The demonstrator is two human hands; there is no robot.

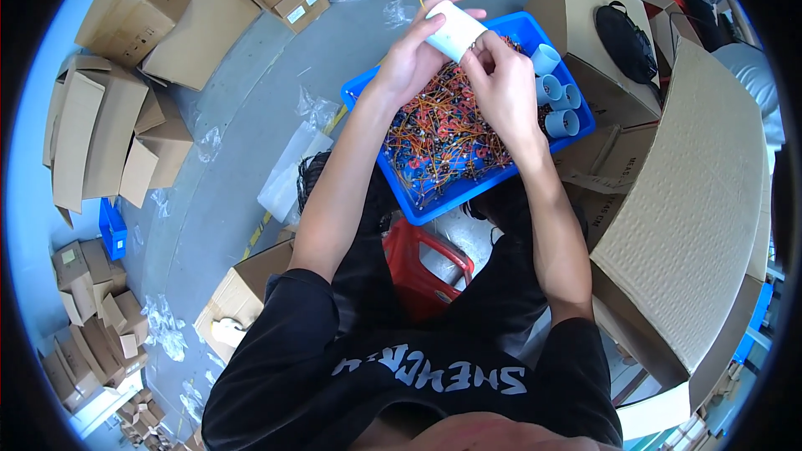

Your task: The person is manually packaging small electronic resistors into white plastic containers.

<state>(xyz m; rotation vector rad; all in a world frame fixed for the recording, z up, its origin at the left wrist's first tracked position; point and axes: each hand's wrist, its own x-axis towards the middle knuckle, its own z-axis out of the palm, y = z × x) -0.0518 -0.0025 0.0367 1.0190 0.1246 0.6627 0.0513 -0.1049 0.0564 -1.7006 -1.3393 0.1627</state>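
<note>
A smooth white cylinder [455, 31] sits gripped in the left hand [407, 63]; the right hand [505, 88] pinches at its near end. Below them, thin tangled wires [443, 129] heap in a blue plastic tub [423, 214], with pale-blue cylinders [548, 88] beside the right hand.

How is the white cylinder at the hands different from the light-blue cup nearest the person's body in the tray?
Colour: the white cylinder is white, while the light-blue cup is pale blue.
Place: the white cylinder is held up in the left hand, with the right hand at its lower end; the light-blue cup sits inside the blue tray, untouched.
Shared: both look round-sided and tube-like.
</note>
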